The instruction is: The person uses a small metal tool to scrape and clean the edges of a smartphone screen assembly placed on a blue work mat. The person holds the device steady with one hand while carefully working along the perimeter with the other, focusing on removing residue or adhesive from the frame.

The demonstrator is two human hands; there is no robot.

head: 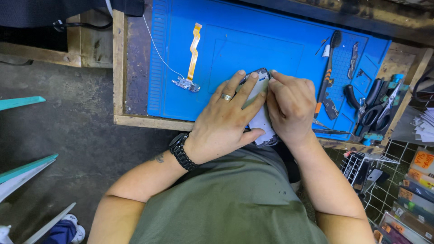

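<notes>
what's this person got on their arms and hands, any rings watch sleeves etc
Both forearms are bare, with no sleeves reaching them. The left hand has a gold-coloured ring on one finger, a black link-band wristwatch at the wrist, and a small dark tattoo just behind the watch. The right hand wears nothing visible.

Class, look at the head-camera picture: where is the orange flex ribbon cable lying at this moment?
The orange flex ribbon cable lies on the blue work mat, in its left part, up and left of the left hand that holds the phone.
</notes>
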